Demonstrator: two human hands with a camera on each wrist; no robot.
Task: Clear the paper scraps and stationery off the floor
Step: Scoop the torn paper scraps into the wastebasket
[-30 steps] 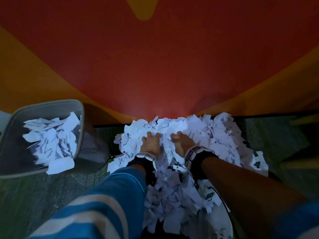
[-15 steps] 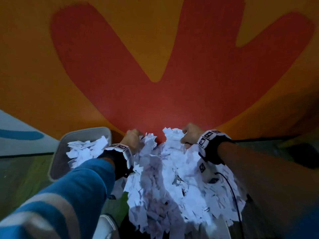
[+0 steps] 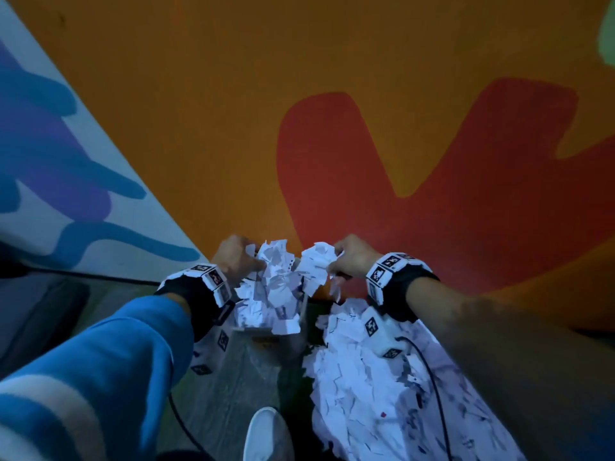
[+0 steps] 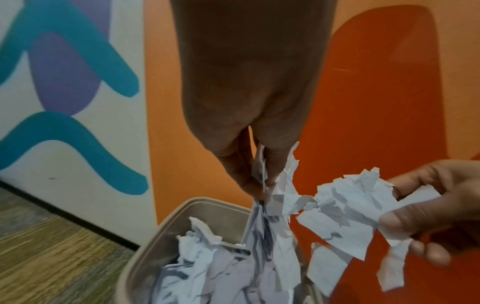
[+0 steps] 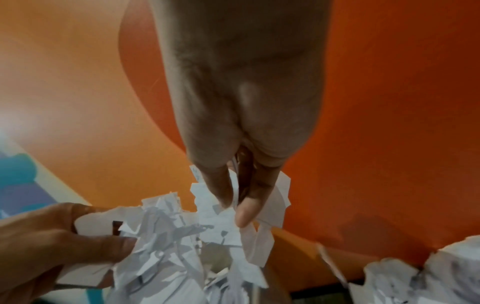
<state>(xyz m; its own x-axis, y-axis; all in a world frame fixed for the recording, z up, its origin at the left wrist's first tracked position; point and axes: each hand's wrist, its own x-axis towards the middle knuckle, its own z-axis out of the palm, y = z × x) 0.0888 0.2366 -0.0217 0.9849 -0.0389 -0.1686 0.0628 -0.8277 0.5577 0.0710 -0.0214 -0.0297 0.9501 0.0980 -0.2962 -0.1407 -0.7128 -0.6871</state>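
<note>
both hands are holding bunches of paper scraps (image 3: 281, 277) over the bin (image 4: 182, 207): the left hand (image 3: 234, 257) is pinching one bunch, the right hand (image 3: 349, 257) another. more scraps are lying in a pile (image 3: 382, 377) just beside the bin. letting go low and centred over the opening would probably keep bits from fluttering past the rim.

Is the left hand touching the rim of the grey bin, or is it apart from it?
Apart. In the left wrist view the left hand pinches paper scraps above the grey bin, with orange wall visible between fingers and rim.
</note>
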